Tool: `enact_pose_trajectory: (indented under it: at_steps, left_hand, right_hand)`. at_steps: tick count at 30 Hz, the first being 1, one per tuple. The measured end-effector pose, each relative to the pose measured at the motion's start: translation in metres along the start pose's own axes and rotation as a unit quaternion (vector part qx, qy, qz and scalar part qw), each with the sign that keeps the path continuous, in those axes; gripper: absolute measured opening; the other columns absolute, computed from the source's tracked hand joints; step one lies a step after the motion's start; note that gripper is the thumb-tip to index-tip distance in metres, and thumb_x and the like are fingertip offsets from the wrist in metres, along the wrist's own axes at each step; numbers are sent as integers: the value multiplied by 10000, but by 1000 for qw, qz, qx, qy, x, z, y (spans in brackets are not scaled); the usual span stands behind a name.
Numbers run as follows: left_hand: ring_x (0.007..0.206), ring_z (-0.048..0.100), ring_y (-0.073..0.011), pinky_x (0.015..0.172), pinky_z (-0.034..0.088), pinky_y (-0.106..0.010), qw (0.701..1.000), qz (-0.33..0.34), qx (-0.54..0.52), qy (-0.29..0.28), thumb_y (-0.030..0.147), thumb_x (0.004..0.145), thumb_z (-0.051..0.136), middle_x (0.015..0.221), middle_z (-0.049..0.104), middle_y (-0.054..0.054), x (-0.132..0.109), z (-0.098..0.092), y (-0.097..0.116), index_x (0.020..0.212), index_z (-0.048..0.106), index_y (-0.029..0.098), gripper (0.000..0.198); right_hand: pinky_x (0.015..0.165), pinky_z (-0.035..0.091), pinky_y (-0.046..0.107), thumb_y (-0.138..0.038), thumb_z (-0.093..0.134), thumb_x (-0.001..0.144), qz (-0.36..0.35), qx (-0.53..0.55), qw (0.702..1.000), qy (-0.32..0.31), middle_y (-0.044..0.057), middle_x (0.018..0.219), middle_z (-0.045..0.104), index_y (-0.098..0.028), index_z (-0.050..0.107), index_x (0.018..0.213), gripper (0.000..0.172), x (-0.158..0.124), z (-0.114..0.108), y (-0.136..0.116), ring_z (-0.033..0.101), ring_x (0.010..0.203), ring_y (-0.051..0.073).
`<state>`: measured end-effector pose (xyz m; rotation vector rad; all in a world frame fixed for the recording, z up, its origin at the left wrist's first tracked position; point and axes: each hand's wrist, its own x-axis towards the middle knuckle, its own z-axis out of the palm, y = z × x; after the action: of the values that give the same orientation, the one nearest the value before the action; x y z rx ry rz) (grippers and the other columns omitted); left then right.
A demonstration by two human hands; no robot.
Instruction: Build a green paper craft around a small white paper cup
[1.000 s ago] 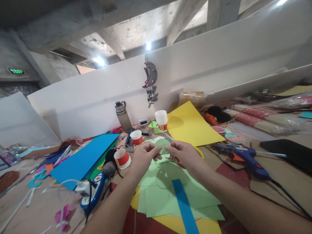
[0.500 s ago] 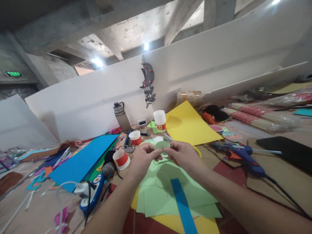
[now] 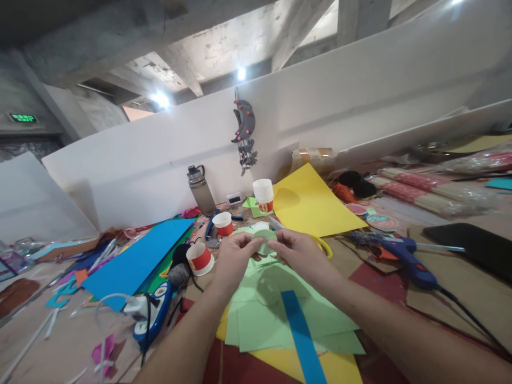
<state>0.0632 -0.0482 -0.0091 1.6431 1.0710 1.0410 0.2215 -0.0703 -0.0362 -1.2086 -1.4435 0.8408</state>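
A small round disc of light green paper [image 3: 265,241] is held up between my two hands. My left hand [image 3: 239,257] pinches its left edge between thumb and fingers. At the right edge, my right hand [image 3: 295,250] grips it the same way. Beneath the hands lie several overlapping light green paper sheets [image 3: 256,325], with a blue paper strip [image 3: 303,336] across them. Left of my left hand, a red and white paper cup [image 3: 200,259] is tilted toward me, and another paper cup [image 3: 223,223] stands behind it. Part of a yellow scissors handle [image 3: 326,247] shows beyond my right hand.
Blue cardboard [image 3: 138,261] and a power strip [image 3: 154,314] lie on the left. A water bottle [image 3: 201,192] and stacked cups [image 3: 263,195] stand behind, beside a yellow sheet [image 3: 318,205]. On the right rests a blue glue gun [image 3: 410,264] with its cord trailing toward me.
Both hands keep hold of the green paper disc, which looks slightly more upright. The whole view has shifted a little; nothing else has visibly moved.
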Motion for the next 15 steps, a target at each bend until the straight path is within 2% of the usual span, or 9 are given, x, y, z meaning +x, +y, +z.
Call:
enact_pose_trajectory:
  at_steps: [3, 11, 15]
  left_hand:
    - [522, 595, -119, 520, 450, -223, 1000, -13, -26, 5, 407, 710, 701, 604, 630, -9, 1, 1, -3, 686, 647, 138, 275]
    - [493, 578, -110, 510, 457, -225, 995, -42, -95, 8, 400, 651, 752, 547, 584, 15, 1, 7, -7, 624, 589, 143, 305]
    - [594, 590, -119, 577, 496, -248, 998, -18, -63, -17, 412, 686, 718, 714, 664, -30, 0, 7, -4, 747, 682, 135, 286]
  right_hand:
    - [449, 319, 218, -437, 566, 785, 14, 15, 1000, -4, -57, 505, 477, -196, 549, 666, 270, 0, 0, -3, 415, 455, 97]
    - [454, 315, 221, -403, 565, 780, 28, -7, 1000, 7, -51, 473, 482, -198, 502, 595, 284, -4, -1, -9, 396, 431, 91]
    - [474, 300, 227, -388, 555, 791, -2, -63, 998, 12, -60, 462, 430, -201, 464, 559, 312, -3, -3, -6, 380, 453, 96]
